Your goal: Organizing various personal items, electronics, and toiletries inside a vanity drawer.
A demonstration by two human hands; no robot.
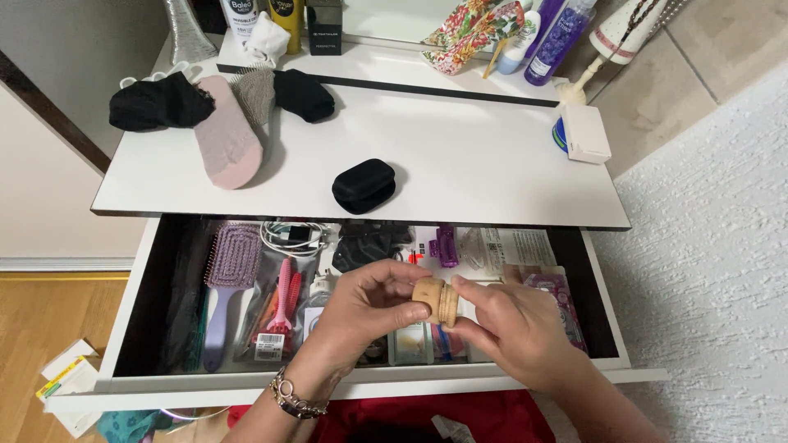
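Drawer: hands grip round wooden jar.

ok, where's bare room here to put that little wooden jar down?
Both hands hold the wooden jar over the packed drawer: no bare room there. The white desktop is free between the black case and the white box, and along its front edge. The socks crowd the left; bottles crowd the back shelf.

A home bedroom or dressing corner is showing here: a white laminate vanity table is carrying loose black and pink socks and plastic toiletry bottles, its open white drawer is holding a lilac plastic hairbrush, and light wooden flooring is lying beside it.
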